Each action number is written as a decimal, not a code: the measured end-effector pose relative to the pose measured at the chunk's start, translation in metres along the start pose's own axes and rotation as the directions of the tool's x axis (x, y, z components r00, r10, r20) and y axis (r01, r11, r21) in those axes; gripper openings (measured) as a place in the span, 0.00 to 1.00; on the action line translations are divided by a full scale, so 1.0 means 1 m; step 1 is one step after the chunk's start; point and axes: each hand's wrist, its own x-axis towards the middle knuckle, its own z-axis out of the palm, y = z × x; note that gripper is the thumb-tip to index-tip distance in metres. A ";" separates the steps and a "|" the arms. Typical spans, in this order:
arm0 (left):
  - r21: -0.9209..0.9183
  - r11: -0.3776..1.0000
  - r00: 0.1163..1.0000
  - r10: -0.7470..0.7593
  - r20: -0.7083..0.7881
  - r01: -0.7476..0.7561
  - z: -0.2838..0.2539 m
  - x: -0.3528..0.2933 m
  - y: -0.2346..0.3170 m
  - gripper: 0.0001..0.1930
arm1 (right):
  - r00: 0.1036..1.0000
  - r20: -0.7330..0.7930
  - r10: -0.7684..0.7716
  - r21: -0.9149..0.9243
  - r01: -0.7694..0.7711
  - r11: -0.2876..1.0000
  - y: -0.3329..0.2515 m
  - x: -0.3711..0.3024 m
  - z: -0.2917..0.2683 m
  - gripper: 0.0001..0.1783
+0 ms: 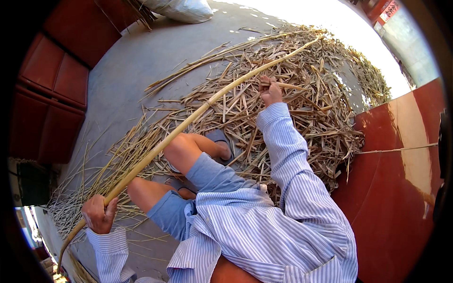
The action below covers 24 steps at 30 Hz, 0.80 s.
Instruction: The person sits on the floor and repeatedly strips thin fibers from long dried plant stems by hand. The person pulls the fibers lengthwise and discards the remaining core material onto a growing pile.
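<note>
A long, pale yellow cane stalk (178, 128) runs slantwise from the lower left to the upper right, bending slightly. My left hand (98, 213) is wrapped round its thicker lower part. A curved end hangs down past that hand. Close beside the stalk's upper half, my right hand (270, 89) has its fingers curled together. From them a short tan strip (289, 86) sticks out to the right, resembling dry leaf sheath; exactly what it is cannot be made out. Dry leaves and husks (302, 118) lie heaped beneath my right hand.
Thin stripped stalks (101, 181) spread over the grey floor (137, 66) at left. Longer stalks (203, 60) lie beyond the cane. Dark red cabinets (56, 78) stand at far left, a glossy red panel (387, 188) at right. A white sack (186, 10) sits at the back.
</note>
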 end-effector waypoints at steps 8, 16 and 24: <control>0.033 0.992 0.989 -0.126 0.084 0.123 0.001 -0.105 -0.037 0.34 | 0.929 0.333 0.161 0.238 -0.248 0.939 -0.031 -0.002 0.019 0.40; -0.134 0.901 0.902 -0.385 0.198 0.414 -0.008 -0.194 -0.088 0.34 | 0.936 0.322 0.140 0.016 -0.154 0.988 -0.020 0.007 0.014 0.16; 0.169 0.961 0.967 -0.192 -0.167 0.220 -0.070 -0.199 -0.040 0.33 | 0.970 0.156 0.186 -0.177 -0.158 0.971 -0.032 -0.005 0.035 0.11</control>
